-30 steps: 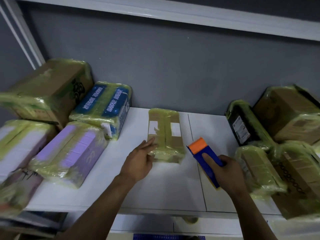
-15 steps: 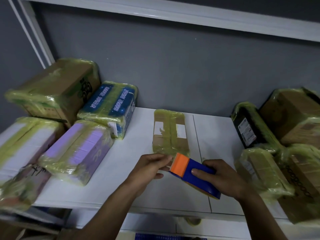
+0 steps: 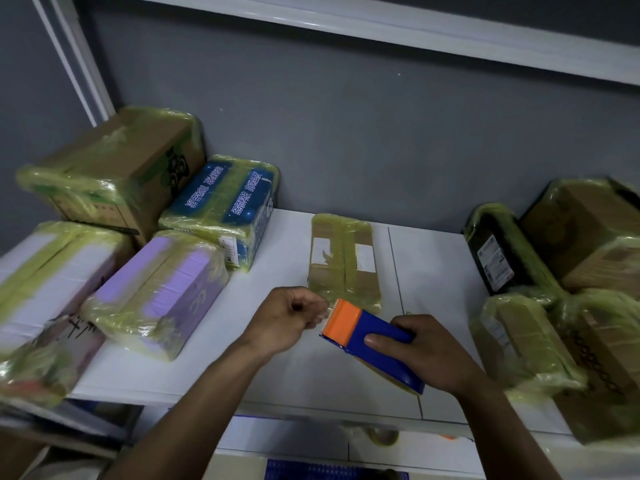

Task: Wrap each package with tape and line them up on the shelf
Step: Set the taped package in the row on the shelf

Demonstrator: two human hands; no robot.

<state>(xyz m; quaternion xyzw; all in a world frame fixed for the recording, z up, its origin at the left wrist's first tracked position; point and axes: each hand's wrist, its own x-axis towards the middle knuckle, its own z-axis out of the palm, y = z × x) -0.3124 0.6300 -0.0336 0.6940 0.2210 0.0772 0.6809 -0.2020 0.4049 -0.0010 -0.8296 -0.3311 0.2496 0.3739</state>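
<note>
On the white shelf (image 3: 284,375), a purple package (image 3: 162,292) and a blue package (image 3: 225,206) lie well left of the flat brown package (image 3: 344,258), all taped. Just in front of the flat brown package, the left hand (image 3: 287,320) is curled, fingertips at the orange end of the tape dispenser (image 3: 370,341) — whether it pinches tape I cannot tell. The right hand (image 3: 436,355) grips the dispenser's blue body. A black package (image 3: 498,251) stands to the right of it.

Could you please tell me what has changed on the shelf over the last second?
The left hand came off the small brown package and drew back to the tape dispenser, fingers curled at its orange end. The right hand, gripping the dispenser, swung it left to meet it. The package itself stayed put.
</note>
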